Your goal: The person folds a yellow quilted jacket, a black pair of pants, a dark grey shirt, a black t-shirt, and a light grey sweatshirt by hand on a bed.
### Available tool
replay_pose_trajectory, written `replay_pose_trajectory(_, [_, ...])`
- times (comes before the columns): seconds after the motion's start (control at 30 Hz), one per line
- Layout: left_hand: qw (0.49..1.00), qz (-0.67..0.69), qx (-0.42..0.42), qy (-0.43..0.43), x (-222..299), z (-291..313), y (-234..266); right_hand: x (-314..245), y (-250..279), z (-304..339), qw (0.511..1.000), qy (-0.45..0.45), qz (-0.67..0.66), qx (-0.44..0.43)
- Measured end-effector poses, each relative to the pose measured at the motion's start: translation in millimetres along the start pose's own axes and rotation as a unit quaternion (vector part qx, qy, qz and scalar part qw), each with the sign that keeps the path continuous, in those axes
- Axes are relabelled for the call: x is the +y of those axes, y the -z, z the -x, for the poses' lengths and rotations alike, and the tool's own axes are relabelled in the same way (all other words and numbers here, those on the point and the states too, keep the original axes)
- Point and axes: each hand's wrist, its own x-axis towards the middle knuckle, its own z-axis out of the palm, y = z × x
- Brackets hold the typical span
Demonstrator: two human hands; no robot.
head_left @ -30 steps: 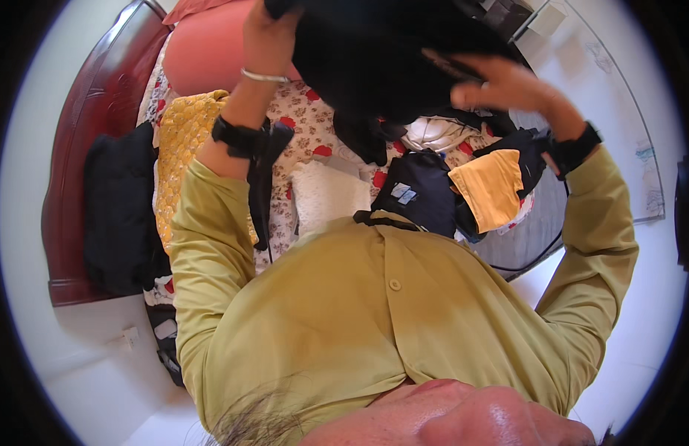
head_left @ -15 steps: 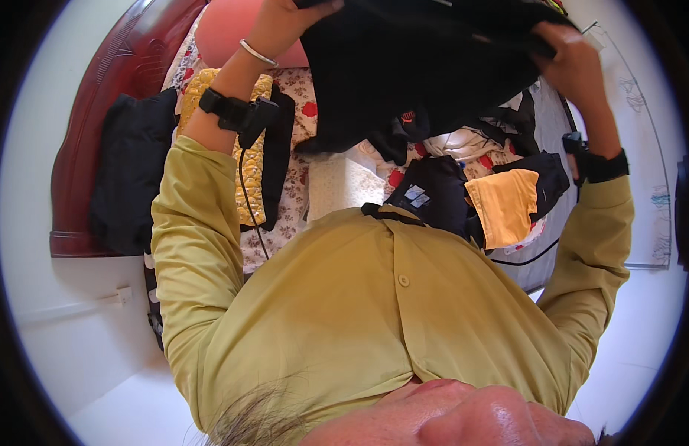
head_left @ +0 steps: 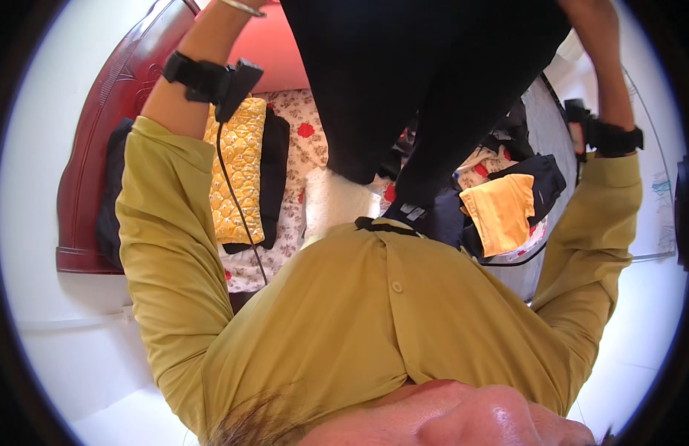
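Note:
A pair of black trousers (head_left: 433, 67) hangs in the air before me, spread wide between my raised arms, the two legs dangling toward the bed. The waist end lies beyond the top edge. Only the base of my left hand (head_left: 258, 3) shows, above a silver bangle; its fingers are cut off, but the cloth hangs from that side. At the other upper corner my right hand (head_left: 586, 10) is closed at the garment's edge, its fingertips out of view. Below the legs lies a white fluffy cloth (head_left: 337, 204) on the flowered bedsheet (head_left: 288, 201).
A yellow quilted piece (head_left: 236, 171) lies over dark folded cloth at left. An orange-yellow cloth (head_left: 500, 212) rests on dark clothes at right. A red wooden headboard (head_left: 99, 171) and a pink-red cushion (head_left: 274, 56) stand beyond. A cable (head_left: 233, 201) runs down from my left wrist.
Both arms have moved up and apart. The black garment, bunched and held sideways before, now hangs down with its two legs showing. My hands have mostly left the top of the view.

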Motion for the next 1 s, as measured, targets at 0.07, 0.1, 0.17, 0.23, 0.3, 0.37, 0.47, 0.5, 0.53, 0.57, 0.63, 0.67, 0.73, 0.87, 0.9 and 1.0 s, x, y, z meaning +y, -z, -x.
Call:
replay_pose_trajectory(0.07, [0.999, 0.01, -0.037, 0.037, -18.8, 9.1, -1.1, -7.8, 3.4, 10.3, 0.991, -0.082, -0.089, -0.062])
replay_pose_trajectory(0.1, [0.999, 0.013, -0.031, 0.036, -22.3, 14.7, -6.5, -2.5, 0.4, 14.1, 0.968, -0.108, -0.208, -0.087])
replay_pose_trajectory(0.17, [1.0, 0.017, 0.016, 0.006, -20.0, 22.0, -18.0, -2.9, -2.1, 18.9, 0.926, -0.132, -0.34, -0.102])
replay_pose_trajectory(0.23, [0.996, -0.068, 0.018, -0.057, -9.8, 20.8, -23.1, -2.8, 3.4, 12.9, 0.949, -0.167, -0.23, -0.138])
replay_pose_trajectory(0.3, [0.98, -0.153, 0.016, -0.126, -2.1, 20.7, -23.8, -6.7, 8.2, 11.0, 0.958, -0.202, -0.118, -0.164])
replay_pose_trajectory(0.37, [0.981, -0.102, -0.093, -0.133, -3.8, 24.8, -23.3, -16.5, 11.2, 13.0, 0.965, -0.202, -0.104, -0.133])
replay_pose_trajectory(0.47, [0.99, -0.088, -0.107, -0.04, -25.3, 31.8, -24.8, -1.2, 9.2, 18.6, 0.963, -0.123, -0.182, -0.157])
replay_pose_trajectory(0.5, [0.978, -0.14, 0.015, -0.153, -29.8, 32.1, -28.2, -1.7, 7.5, 23.5, 0.963, -0.122, -0.182, -0.157])
replay_pose_trajectory(0.53, [0.978, -0.141, 0.015, -0.152, -35.0, 30.1, -28.5, -5.0, 6.1, 29.9, 0.964, -0.113, -0.187, -0.154])
replay_pose_trajectory(0.57, [0.985, -0.118, 0.039, -0.118, -31.2, 24.6, -28.1, -9.3, 8.1, 33.2, 0.965, -0.104, -0.189, -0.151])
replay_pose_trajectory(0.63, [0.996, -0.029, 0.024, 0.082, -22.6, 17.5, -26.2, -1.2, 11.9, 47.9, 0.941, -0.151, -0.214, -0.214])
replay_pose_trajectory(0.67, [0.995, -0.046, 0.03, 0.082, -15.6, 14.5, -20.2, 20.3, -2.5, 68.9, 0.927, -0.139, -0.261, -0.23])
replay_pose_trajectory(0.73, [0.997, -0.035, 0.044, -0.043, -5.7, 12.0, -20.9, 34.2, -16.7, 103.8, 0.872, -0.208, -0.338, -0.286])
replay_pose_trajectory(0.87, [0.997, 0.004, 0.048, -0.056, 1.1, 13.2, -38.6, 57.6, -26.4, 134.1, 0.868, -0.236, -0.233, -0.37])
replay_pose_trajectory(0.9, [0.999, -0.026, 0.013, -0.021, 0.7, 7.9, -38.7, 65.0, -25.4, 135.9, 0.871, -0.231, -0.172, -0.398])
replay_pose_trajectory(1.0, [0.988, -0.073, 0.083, -0.107, 2.5, -19.3, 1.6, 60.6, -2.4, 61.2, 0.951, -0.112, -0.105, -0.27])
